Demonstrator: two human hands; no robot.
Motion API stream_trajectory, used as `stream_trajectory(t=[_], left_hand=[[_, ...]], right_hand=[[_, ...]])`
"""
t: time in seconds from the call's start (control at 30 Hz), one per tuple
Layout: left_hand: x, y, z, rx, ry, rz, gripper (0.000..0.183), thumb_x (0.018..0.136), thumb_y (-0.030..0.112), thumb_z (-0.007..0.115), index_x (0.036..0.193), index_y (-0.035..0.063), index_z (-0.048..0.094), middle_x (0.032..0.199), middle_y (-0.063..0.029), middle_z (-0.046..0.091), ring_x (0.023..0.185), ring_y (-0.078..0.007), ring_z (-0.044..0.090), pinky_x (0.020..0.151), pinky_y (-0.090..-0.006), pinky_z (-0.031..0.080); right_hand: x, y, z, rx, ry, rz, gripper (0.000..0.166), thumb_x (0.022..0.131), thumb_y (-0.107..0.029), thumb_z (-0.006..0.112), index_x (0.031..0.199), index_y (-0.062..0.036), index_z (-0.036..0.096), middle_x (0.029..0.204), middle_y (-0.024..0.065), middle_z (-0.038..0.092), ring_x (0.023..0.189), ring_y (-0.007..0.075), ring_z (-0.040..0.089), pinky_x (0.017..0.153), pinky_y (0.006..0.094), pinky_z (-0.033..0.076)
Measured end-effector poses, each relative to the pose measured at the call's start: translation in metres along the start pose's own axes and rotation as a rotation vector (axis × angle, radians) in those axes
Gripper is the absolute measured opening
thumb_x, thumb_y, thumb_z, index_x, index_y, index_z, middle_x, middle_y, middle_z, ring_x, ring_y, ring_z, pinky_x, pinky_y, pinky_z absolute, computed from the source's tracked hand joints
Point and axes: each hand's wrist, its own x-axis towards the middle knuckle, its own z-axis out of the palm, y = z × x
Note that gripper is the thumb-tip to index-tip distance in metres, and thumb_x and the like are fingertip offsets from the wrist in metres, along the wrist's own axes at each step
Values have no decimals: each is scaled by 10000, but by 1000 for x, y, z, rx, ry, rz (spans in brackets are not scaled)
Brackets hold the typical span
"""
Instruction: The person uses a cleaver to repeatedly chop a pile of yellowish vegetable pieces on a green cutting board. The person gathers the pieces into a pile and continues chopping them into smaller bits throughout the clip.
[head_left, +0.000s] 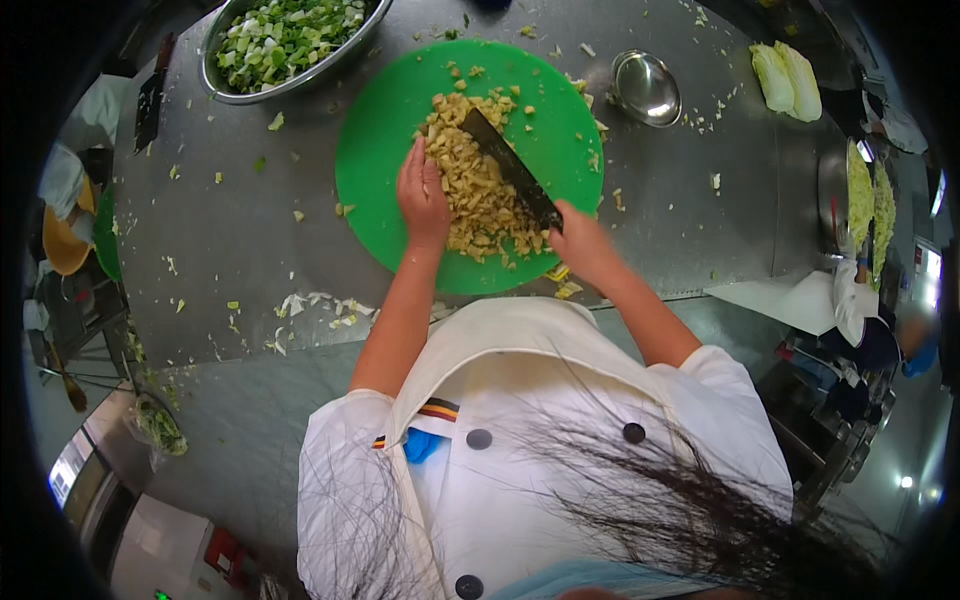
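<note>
A heap of chopped, pale brown pieces of food lies on a round green cutting board. My right hand is closed round the handle of a cleaver, whose dark blade lies slantwise over the right side of the heap. At the heap's left edge, my left hand rests with its fingers together and pointing away from me, its palm side against the pieces. It grips no tool. Small pieces are scattered over the far part of the board.
Beyond the board at left stands a steel bowl of chopped green onions; a second knife lies beside it. A small steel bowl and cabbage pieces are at right. Scraps dot the steel table. A person is at far right.
</note>
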Motion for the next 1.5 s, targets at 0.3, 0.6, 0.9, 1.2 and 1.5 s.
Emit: stream_trajectory(t=[0.3, 0.6, 0.9, 1.2, 1.5], left_hand=[[-1, -1, 2, -73, 131, -12, 404, 1033, 225, 360, 1294, -31, 532, 1317, -170, 547, 1223, -282, 513, 1018, -353, 395], [-2, 7, 6, -113, 272, -20, 401, 1035, 227, 363, 1288, -32, 536, 1313, -162, 545, 1219, -282, 512, 1018, -357, 399], [4, 3, 5, -43, 253, 19, 369, 1026, 183, 378, 1277, -34, 539, 1317, -171, 537, 1208, -288, 519, 1002, -364, 418], [-2, 2, -2, 64, 240, -17, 320, 997, 155, 466, 1252, -3, 579, 1327, -139, 551, 1199, -269, 533, 971, -350, 442], [-5, 4, -1, 53, 238, -4, 321, 991, 142, 471, 1250, -18, 573, 1306, -134, 566, 1180, -266, 545, 967, -348, 442]], right_hand=[[19, -6, 2, -68, -85, -62, 355, 843, -108, 570, 1171, 18, 520, 841, 258, 619, 797, 407, 609, 692, 473, 467], [22, 1, 13, -87, -41, -221, 311, 819, -67, 556, 1124, -12, 531, 797, 247, 607, 739, 400, 606, 646, 456, 466], [30, -11, 4, -150, -120, -137, 361, 815, -83, 560, 1167, -9, 526, 859, 254, 623, 808, 403, 622, 703, 475, 479], [56, -37, -35, -228, -26, -121, 379, 816, -102, 577, 1186, -27, 538, 927, 252, 635, 864, 415, 608, 731, 471, 478], [62, -43, -39, 26, -107, -16, 425, 787, -53, 574, 1205, 18, 538, 949, 264, 638, 902, 394, 627, 778, 469, 483]])
